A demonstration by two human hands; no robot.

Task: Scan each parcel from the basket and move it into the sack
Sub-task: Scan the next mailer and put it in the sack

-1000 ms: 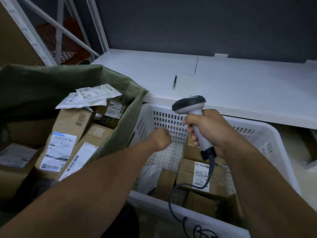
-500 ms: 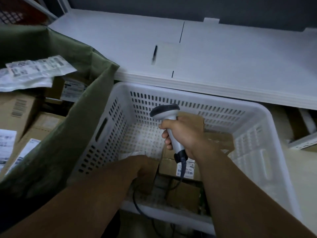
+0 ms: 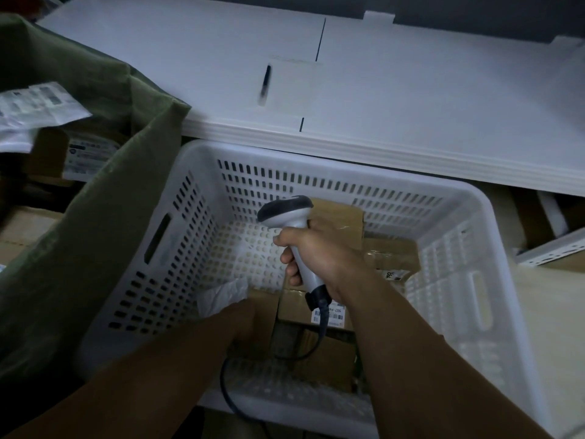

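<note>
A white slotted basket [image 3: 474, 198] sits below me and holds several brown cardboard parcels [image 3: 392, 255] and a white poly parcel [image 3: 224, 296]. My right hand [image 3: 319, 251] grips a grey-and-white barcode scanner [image 3: 285, 212] above the basket, its head pointing left and its cable [image 3: 323, 337] trailing down. My left hand [image 3: 243, 318] reaches down into the basket's near left corner, against a brown box [image 3: 264, 308] beside the poly parcel; its fingers are hidden. At the left stands the open green sack [image 3: 95, 217], with boxes [image 3: 85, 153] and white bags [image 3: 38, 103] inside.
A white tabletop [image 3: 411, 106] runs along the far side of the basket, with a black pen [image 3: 265, 83] lying on it. White metal rails [image 3: 550, 248] and a cardboard sheet lie on the floor to the right of the basket.
My left hand has dropped from the basket's rim height down into its near left corner. The scanner hand has lowered over the basket. My view has tilted down and right.
</note>
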